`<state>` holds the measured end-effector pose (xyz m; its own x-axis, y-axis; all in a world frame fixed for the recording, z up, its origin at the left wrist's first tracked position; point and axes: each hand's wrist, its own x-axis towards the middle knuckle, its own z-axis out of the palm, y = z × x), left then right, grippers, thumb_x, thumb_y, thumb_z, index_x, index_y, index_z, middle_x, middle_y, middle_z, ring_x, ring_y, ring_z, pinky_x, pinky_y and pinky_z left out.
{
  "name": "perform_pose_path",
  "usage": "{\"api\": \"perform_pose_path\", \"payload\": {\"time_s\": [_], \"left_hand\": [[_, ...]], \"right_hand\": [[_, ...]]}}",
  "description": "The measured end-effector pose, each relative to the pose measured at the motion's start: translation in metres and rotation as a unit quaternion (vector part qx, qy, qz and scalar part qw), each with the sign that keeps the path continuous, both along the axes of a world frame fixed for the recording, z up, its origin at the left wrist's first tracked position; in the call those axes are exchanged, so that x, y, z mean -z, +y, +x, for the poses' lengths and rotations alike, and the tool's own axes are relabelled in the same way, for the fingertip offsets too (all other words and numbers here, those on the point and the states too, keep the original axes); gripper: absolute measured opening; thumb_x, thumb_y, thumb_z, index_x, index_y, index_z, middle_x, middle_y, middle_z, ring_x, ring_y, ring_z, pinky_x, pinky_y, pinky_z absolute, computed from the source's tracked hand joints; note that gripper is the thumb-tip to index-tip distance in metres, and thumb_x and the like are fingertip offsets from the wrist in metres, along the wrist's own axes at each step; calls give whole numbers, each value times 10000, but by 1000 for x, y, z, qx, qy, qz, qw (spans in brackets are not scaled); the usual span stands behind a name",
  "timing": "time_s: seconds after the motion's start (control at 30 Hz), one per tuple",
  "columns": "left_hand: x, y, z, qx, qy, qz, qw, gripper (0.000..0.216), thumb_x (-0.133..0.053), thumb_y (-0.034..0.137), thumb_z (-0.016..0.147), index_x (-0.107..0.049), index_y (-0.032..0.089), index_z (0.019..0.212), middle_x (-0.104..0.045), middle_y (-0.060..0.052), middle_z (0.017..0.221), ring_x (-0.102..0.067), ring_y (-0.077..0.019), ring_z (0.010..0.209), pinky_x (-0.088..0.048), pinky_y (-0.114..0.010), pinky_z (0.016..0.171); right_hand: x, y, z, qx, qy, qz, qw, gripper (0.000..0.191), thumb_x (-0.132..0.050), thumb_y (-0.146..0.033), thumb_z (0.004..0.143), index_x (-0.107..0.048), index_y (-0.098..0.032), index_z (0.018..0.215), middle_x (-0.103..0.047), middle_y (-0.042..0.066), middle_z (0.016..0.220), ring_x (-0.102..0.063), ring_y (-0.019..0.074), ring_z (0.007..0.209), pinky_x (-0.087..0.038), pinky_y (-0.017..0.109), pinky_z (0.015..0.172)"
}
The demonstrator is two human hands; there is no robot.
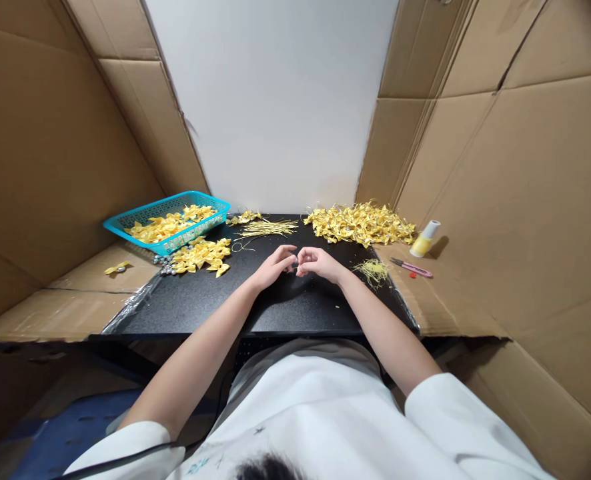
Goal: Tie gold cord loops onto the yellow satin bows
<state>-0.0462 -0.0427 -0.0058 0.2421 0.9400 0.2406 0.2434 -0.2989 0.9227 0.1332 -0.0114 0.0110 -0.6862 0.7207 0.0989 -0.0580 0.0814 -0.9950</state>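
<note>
A: Entry, head view; state of the hands?

B: Left hand (274, 265) and right hand (320, 262) rest mid-front on the black worktop (200, 300); fingers curled in, tips meeting; whether they pinch anything I cannot tell, it is too small to see. The nearest thing is the tuft of thread ends (372, 269), just beside the right wrist, near the worktop's right edge.

A: Failure modes?

B: Judgement only. The right forearm lies close to the tuft; a sideways sweep of that wrist could brush it over the edge onto the cardboard ledge (450, 300). The metal beads (165, 268) lie loose at the left edge; being round, a nudge from the left elbow could roll them off. The snips (410, 267) lie on the ledge, well apart from the hands; a reach without looking could meet the blades. The thread spool (424, 239) stands upright beyond them; a knock could tip it and set it rolling.

A: Containers?

B: One only: a teal mesh basket (195, 231) at back left. It holds yellow folded pieces (165, 227) in a shallow layer, below the rim. All else lies loose: a small pile (201, 255) just in front of the basket, beside the beads; a large heap (360, 223) at back right; a bundle of strips (268, 228) between the two; and one stray piece (116, 268) on the cardboard at left.
</note>
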Motion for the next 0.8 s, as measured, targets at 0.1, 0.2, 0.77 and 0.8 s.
{"api": "perform_pose_path", "payload": {"time_s": [0.1,0.2,0.77,0.8], "left_hand": [[-4,-3,2,13,-25,3,1000,539,-652,445,740,-553,167,1191,-644,-112,1155,-580,-236,1070,-439,-345,912],[-6,-6,4,46,-36,-38,998,503,-683,458,719,-614,142,1104,-684,-122,1093,-616,-254,1011,-450,-385,920],[-8,-11,3,76,-105,-194,972,403,-741,505,673,-539,156,669,-275,93,510,-219,-35,444,-186,-206,446],[-7,-11,3,72,-108,-195,972,407,-744,505,669,-529,160,667,-264,94,514,-212,-35,443,-174,-204,441]], "right_hand": [[0,0,1,3,-1,14,1000,146,-637,-118,623,-525,-187,689,-671,-38,565,-641,101,554,-496,208,591],[2,1,1,1,-11,23,1000,165,-659,-121,621,-521,-184,686,-676,-26,570,-636,107,542,-481,202,550],[-1,3,5,7,4,52,999,207,-699,-191,634,-497,-193,674,-667,-21,605,-640,117,597,-510,213,547],[0,4,5,12,7,54,998,198,-691,-183,637,-499,-193,678,-660,-25,599,-640,117,600,-510,213,552]]}}
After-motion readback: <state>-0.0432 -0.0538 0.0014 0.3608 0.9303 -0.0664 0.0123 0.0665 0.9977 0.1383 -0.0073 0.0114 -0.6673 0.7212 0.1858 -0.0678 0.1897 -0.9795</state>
